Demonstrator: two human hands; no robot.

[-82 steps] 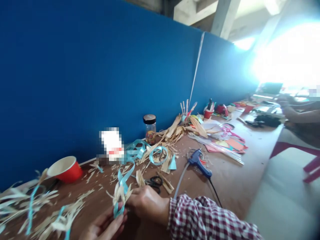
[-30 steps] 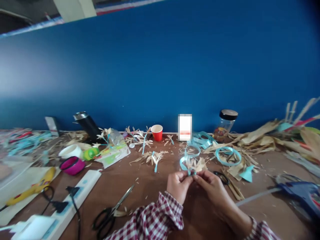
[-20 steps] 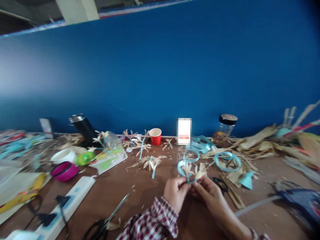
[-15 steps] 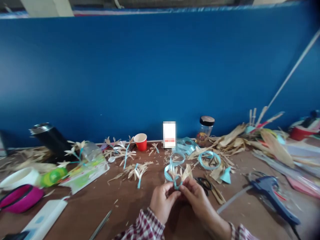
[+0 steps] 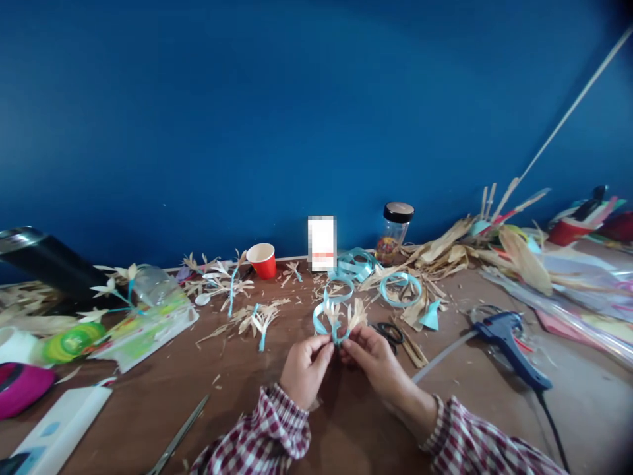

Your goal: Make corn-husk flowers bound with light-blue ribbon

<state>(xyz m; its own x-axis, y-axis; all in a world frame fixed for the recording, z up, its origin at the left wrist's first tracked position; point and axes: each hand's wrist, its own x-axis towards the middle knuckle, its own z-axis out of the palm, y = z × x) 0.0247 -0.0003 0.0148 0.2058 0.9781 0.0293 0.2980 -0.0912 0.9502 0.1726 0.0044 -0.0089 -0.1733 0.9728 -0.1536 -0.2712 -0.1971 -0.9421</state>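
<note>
My left hand [image 5: 305, 371] is closed in a pinch on a light blue ribbon [image 5: 317, 322], at the base of some pale dried-husk petals. Close beside it, my right hand [image 5: 380, 364] pinches a husk flower [image 5: 357, 313], its petals standing up above the fingertips. Between the two hands the ribbon bends round the flower stems, and its loose length curls up behind the left fingers. The exact grip is partly hidden by the fingers. A finished-looking flower sprig [image 5: 263, 324] with a blue-wrapped stem lies to the left of my hands.
Black-handled scissors [image 5: 390, 334] lie right of my hands, near a blue glue gun [image 5: 514, 346]. Tweezers-like metal blades [image 5: 179, 435] rest at front left. Behind stand a red paper cup [image 5: 266, 264], a black-lidded jar [image 5: 393, 237] and ribbon coils [image 5: 401, 290]. A dark flask [image 5: 54, 264] leans left.
The view has shifted down and to the right, so things appear higher and further left. Both hands still hold the ribbon and flowers, with their fingers slightly rearranged.
</note>
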